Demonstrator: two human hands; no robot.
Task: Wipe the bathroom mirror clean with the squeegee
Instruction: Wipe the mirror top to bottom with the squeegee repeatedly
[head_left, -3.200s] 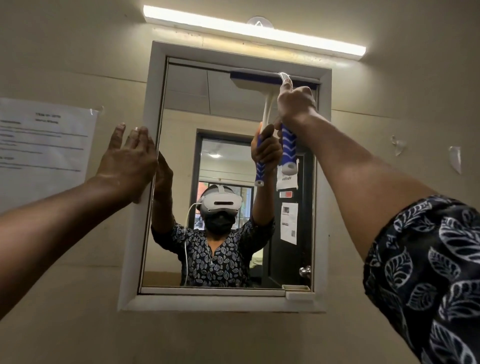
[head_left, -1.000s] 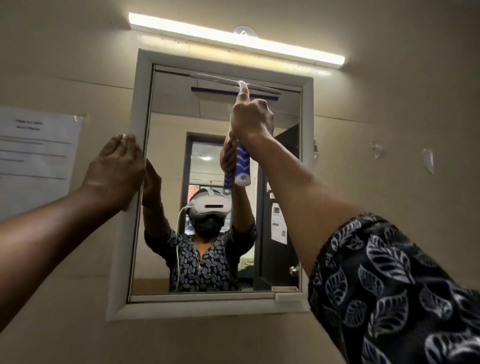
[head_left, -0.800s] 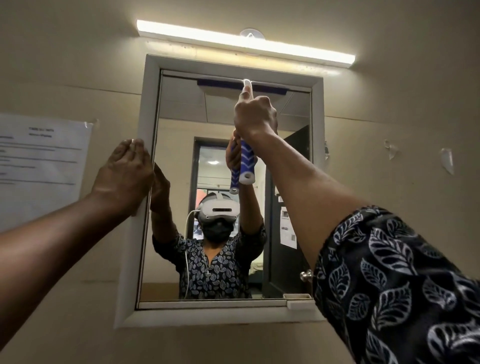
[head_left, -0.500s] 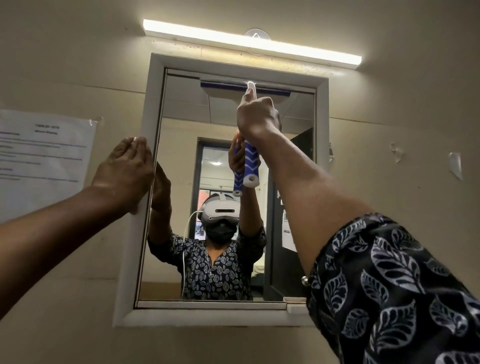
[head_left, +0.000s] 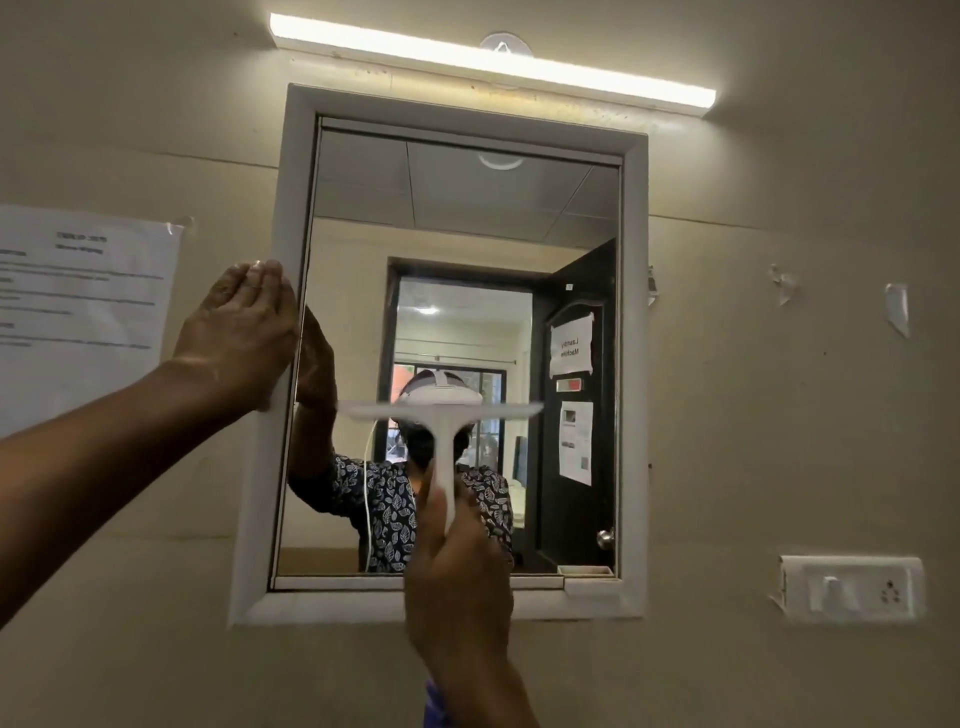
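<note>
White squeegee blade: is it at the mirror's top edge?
No, the white T-shaped squeegee lies across the lower half of the white-framed mirror, gripped by the right hand.

One head-worn camera faces the wall (head_left: 779, 415) head-on from close by, tilted slightly upward. The mirror (head_left: 467, 208) fills the middle of the frame, with the light bar (head_left: 493, 57) along the top edge. The headset (head_left: 441, 389) carrying the camera shows in the reflection, just below the middle of the glass.
</note>
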